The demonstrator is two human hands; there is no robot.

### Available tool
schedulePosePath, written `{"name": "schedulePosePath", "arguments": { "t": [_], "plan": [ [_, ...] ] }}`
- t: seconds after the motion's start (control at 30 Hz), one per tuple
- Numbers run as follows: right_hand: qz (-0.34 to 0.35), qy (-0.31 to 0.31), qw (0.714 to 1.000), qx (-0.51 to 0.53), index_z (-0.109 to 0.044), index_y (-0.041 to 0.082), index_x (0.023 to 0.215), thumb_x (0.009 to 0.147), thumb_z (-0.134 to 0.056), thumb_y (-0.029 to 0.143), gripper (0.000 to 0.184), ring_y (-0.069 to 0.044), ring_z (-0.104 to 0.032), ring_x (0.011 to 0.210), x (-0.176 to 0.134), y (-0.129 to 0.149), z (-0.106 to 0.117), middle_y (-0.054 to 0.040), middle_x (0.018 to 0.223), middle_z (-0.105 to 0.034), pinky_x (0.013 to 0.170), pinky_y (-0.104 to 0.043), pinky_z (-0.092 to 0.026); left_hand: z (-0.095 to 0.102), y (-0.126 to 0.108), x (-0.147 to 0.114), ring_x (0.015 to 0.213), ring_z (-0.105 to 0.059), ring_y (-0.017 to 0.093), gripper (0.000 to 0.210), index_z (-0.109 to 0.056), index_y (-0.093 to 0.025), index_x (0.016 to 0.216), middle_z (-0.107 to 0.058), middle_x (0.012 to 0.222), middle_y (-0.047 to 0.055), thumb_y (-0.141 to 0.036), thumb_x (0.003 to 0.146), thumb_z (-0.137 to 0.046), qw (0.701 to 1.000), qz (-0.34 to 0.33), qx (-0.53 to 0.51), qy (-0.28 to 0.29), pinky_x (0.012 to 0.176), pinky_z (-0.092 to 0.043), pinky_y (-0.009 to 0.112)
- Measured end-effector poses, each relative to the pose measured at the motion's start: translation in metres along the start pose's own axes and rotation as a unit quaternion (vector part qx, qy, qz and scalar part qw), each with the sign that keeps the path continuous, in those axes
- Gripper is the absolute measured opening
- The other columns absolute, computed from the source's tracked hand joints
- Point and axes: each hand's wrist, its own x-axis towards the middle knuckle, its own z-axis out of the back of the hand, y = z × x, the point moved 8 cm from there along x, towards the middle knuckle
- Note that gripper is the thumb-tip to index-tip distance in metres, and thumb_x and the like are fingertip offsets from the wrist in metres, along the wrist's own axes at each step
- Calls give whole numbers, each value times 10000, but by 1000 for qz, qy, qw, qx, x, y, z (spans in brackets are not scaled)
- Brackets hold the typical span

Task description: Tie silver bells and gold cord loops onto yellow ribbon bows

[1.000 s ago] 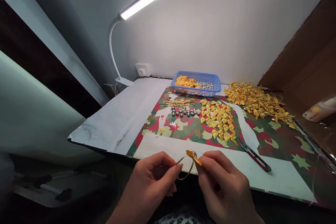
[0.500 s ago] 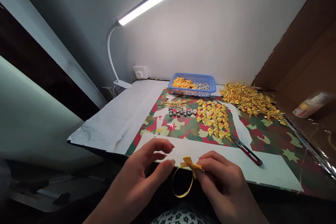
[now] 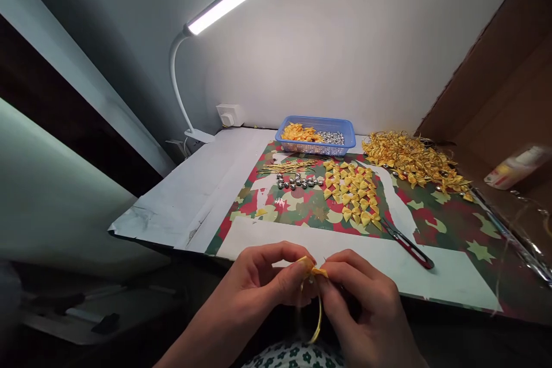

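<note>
Between my two hands, just off the table's near edge, is a yellow ribbon bow (image 3: pixel 318 272). My left hand (image 3: pixel 276 279) pinches its left side between thumb and forefinger. On its right side, my right hand (image 3: pixel 362 284) grips it with thumb and fingertips. A thin gold cord (image 3: pixel 319 322) hangs in a loop below the bow. What looks like a thin needle tip (image 3: pixel 325 260) shows by my right fingertips, too small to be sure of. My fingers cover much of the bow.
Rows of yellow bows (image 3: pixel 351 190), silver bells (image 3: pixel 297 182) and gold cords (image 3: pixel 288 167) lie on the camouflage sheet. Behind stands a blue basket (image 3: pixel 351 141). To the right are thread snips (image 3: pixel 407 245), a heap of finished bows (image 3: pixel 409 158) and a bottle (image 3: pixel 515 169).
My left hand, apart from the bow before, has moved right and taken hold of its left side. The cord loop has shifted and now hangs lower. My right hand keeps its grip.
</note>
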Motion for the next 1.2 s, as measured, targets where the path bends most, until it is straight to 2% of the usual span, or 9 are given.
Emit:
{"name": "schedulePosePath", "arguments": {
  "t": [0.23, 0.3, 0.4, 0.5, 0.6, 0.73, 0.87, 1.0, 1.2],
  "plan": [
    [-2, 67, 997, -37, -709, 202, 833, 962, -534, 201, 217, -119, -594, 642, 9, 0, 3, -15, 787, -626, 564, -225, -445, 2, 4, 1, 778, -648, 145, 197, -811, -136, 841, -709, 828, 33, -331, 823, -827, 1000, 8, -2, -9, 777, -563, 239],
    [-2, 91, 995, -44, -718, 204, 885, 966, -550, 201, 186, -115, -599, 623, 13, 2, 8, -21, 820, -654, 544, -221, -451, 6, 6, 0, 782, -676, 156, 209, -822, -136, 848, -735, 842, 42, -339, 803, -842, 999, 18, -4, -28, 790, -582, 252],
    [3, 65, 994, -89, -687, 215, 917, 974, -538, 200, 160, -125, -599, 630, 16, 7, 22, -24, 844, -660, 519, -229, -444, 13, 11, -2, 762, -721, 171, 218, -829, -153, 866, -780, 789, 47, -349, 777, -863, 996, 47, -17, -76, 752, -603, 246],
    [9, 24, 991, -130, -622, 226, 816, 965, -569, 232, 158, -126, -558, 608, 12, 15, 25, 4, 756, -592, 509, -236, -416, 18, 11, -3, 742, -734, 177, 224, -821, -168, 894, -794, 733, 45, -367, 795, -848, 994, 46, -17, -100, 720, -607, 244],
    [39, 29, 986, -157, -625, 226, 901, 938, -591, 191, 62, -115, -528, 586, 5, 21, 10, 5, 800, -583, 527, -231, -423, 16, 8, -3, 779, -726, 184, 208, -812, -160, 911, -798, 810, 53, -358, 850, -799, 997, 15, -1, -77, 798, -611, 291],
    [61, 34, 981, -180, -617, 207, 945, 939, -487, 106, 165, -135, -565, 634, 3, 19, -6, -25, 848, -589, 568, -248, -452, 11, 4, -3, 796, -697, 171, 164, -817, -164, 897, -774, 854, 37, -321, 880, -772, 998, -27, 6, -52, 810, -596, 278],
    [95, 10, 980, -176, -611, 209, 930, 938, -478, 78, 187, -121, -550, 602, 2, 23, -7, -14, 809, -567, 538, -232, -430, 7, 0, -4, 785, -663, 165, 164, -830, -164, 909, -741, 829, 32, -313, 878, -769, 998, -42, 15, -45, 771, -567, 253],
    [127, -6, 972, -197, -608, 215, 928, 966, -482, 87, 184, -121, -533, 587, 1, 29, -7, -26, 808, -577, 541, -230, -440, 7, -7, -8, 745, -623, 161, 164, -833, -159, 912, -721, 810, 33, -302, 879, -760, 994, -62, 62, -64, 703, -532, 239],
    [110, 19, 974, -196, -600, 215, 926, 948, -472, 67, 196, -137, -577, 619, 5, 23, -9, -39, 838, -597, 566, -249, -476, 9, -5, -6, 732, -634, 163, 197, -805, -148, 916, -717, 741, 22, -336, 887, -752, 994, -30, 85, -53, 706, -519, 250]
  ]
}}
